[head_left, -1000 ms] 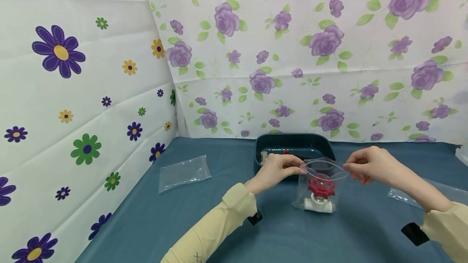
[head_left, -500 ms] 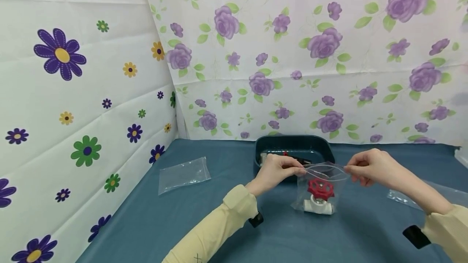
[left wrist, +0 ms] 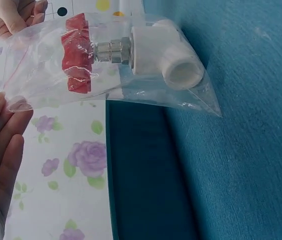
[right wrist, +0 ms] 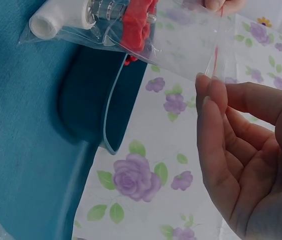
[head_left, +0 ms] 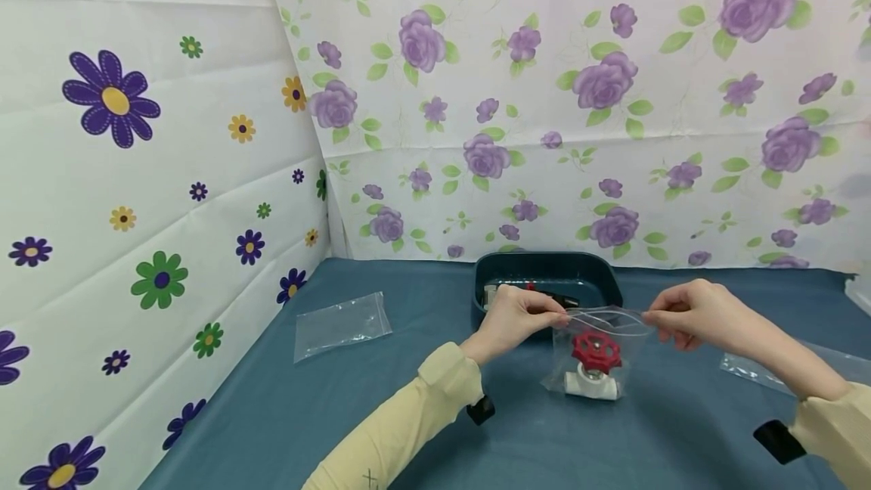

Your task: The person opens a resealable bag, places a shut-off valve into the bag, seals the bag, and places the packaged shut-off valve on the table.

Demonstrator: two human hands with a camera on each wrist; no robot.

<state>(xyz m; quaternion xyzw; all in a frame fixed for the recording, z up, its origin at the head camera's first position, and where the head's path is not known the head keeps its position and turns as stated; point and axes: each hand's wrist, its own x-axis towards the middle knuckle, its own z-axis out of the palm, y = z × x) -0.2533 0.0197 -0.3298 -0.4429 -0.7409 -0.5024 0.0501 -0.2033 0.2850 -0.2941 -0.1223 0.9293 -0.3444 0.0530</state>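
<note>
Two flower-printed cloths (head_left: 204, 119) enclosed a blue tabletop (head_left: 565, 445) bearing a dark tray (head_left: 578, 271). Nearer, a clear bag (left wrist: 112, 80), its mouth flatter than a second earlier, stretched between left hand (head_left: 513, 320) and right hand (head_left: 704, 316), each pinching its top edge; inside stood a red-wheeled white valve (head_left: 594, 367).

Attire: pale yellow left sleeve (head_left: 401, 418) and right sleeve (head_left: 835, 426).
Left sleeve bears dark cross-like marking (head_left: 370, 479); left black block (head_left: 481, 410), right black block (head_left: 779, 441) near sleeve ends.
</note>
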